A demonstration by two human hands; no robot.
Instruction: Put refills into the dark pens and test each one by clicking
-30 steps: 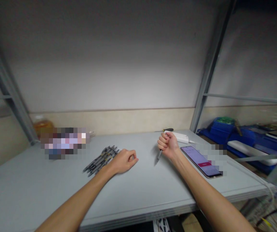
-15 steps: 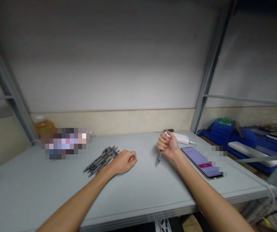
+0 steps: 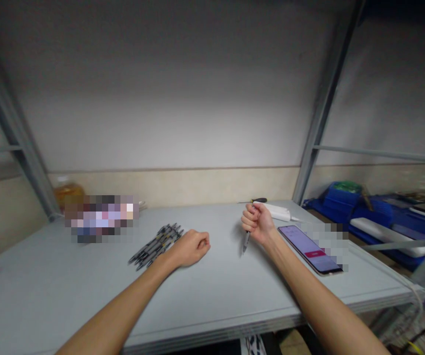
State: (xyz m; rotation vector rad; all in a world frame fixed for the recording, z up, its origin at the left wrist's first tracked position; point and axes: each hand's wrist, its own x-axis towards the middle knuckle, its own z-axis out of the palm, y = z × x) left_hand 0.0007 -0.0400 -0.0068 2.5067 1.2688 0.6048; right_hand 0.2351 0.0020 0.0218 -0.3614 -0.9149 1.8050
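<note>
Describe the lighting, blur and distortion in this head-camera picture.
Head view: light pools on the back wall, corners dark; shelf posts splay from the wide lens; the right hand and its pen look soft; two patches are pixelated.

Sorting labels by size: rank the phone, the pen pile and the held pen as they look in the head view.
1. phone and pen pile: alike, unranked
2. held pen: mostly hidden in right hand

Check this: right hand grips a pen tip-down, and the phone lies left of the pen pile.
Not quite. The head view shows the phone lying right of the right hand, not left of the pen pile. The right hand does grip a pen tip-down.
</note>
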